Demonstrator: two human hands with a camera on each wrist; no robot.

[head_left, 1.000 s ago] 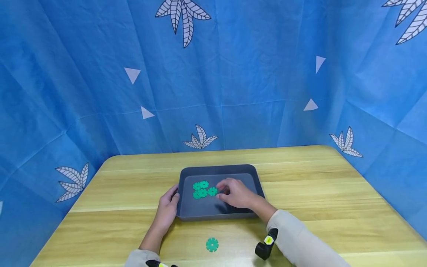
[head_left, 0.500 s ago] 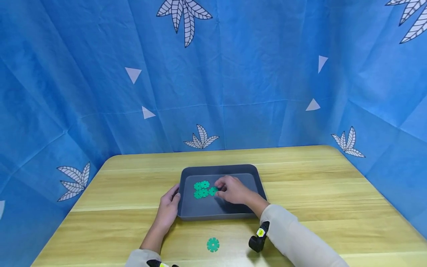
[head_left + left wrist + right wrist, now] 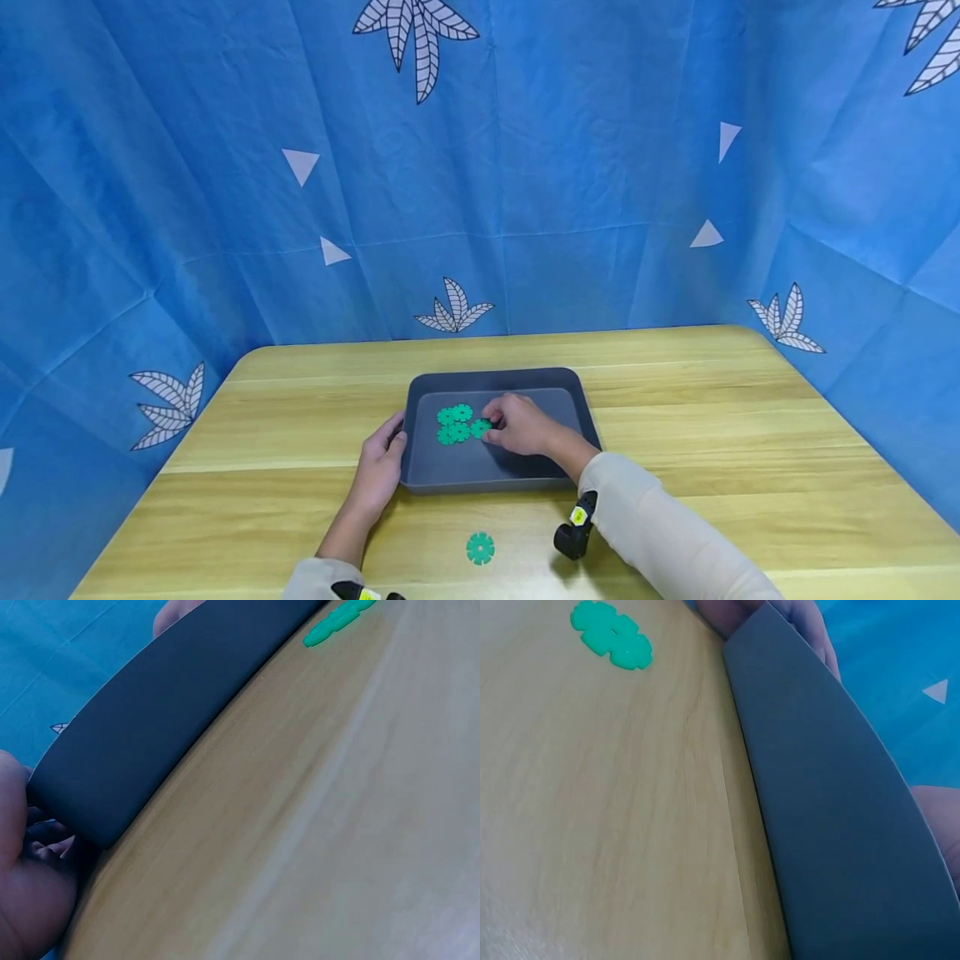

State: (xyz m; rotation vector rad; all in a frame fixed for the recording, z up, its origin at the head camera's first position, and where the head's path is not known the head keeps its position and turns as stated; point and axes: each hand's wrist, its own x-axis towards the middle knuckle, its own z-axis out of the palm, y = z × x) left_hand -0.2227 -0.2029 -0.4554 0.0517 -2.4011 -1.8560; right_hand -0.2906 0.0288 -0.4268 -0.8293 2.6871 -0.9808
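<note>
My left hand grips the left wall of a dark grey tray, its thumb along the rim and its fingers outside. In the left wrist view part of that hand shows at the tray's corner. Inside the tray lie several flat green notched discs, like snowflake building pieces, bunched left of centre. My right hand reaches in over the right wall, thumb and fingertips pinching the right edge of the rightmost green disc. In the right wrist view, the tray's wall hides most of this hand.
Another green disc lies on the wooden table in front of the tray, between the forearms. A blue patterned curtain hangs behind the table and along both sides.
My right hand has moved slightly left, and its fingertips have come to the edge of the rightmost disc. The left hand stays on the tray.
</note>
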